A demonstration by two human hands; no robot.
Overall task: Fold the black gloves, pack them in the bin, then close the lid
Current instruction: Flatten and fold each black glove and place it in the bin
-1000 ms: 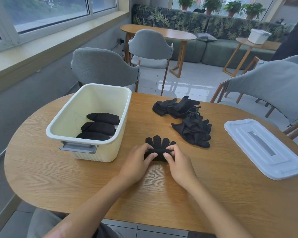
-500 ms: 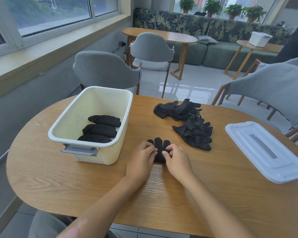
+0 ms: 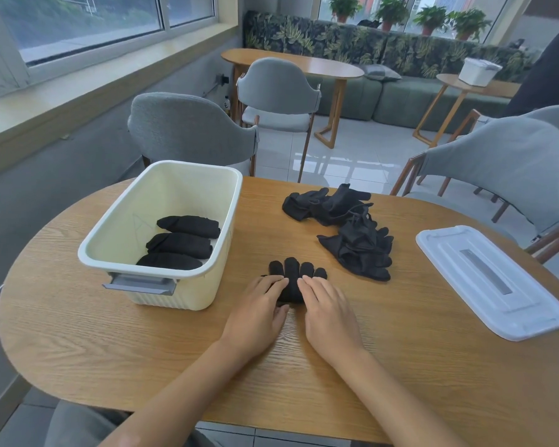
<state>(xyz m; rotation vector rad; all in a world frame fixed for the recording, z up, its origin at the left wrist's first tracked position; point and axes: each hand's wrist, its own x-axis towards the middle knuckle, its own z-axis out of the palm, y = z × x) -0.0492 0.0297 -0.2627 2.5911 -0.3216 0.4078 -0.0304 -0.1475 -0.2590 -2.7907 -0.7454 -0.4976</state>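
Note:
A black glove (image 3: 293, 275) lies on the wooden table (image 3: 110, 343) in front of me, fingertips pointing away. My left hand (image 3: 259, 312) and my right hand (image 3: 328, 312) press flat on its near part, fingers together, one on each side. The cream bin (image 3: 220, 221) stands to the left and holds three folded black gloves (image 3: 181, 243). A loose pile of black gloves (image 3: 349, 227) lies beyond my right hand. The white lid (image 3: 489, 279) rests flat at the right of the table.
Grey chairs stand behind the bin (image 3: 191, 127) and at the right (image 3: 510, 162). A windowsill runs along the left wall. Farther back are another wooden table (image 3: 304, 64), a patterned sofa and a side table with a white box (image 3: 478, 71).
My hands have gone from pinching the glove's near edge to lying flatter on it, rolling it forward. Less of the glove shows beneath them now.

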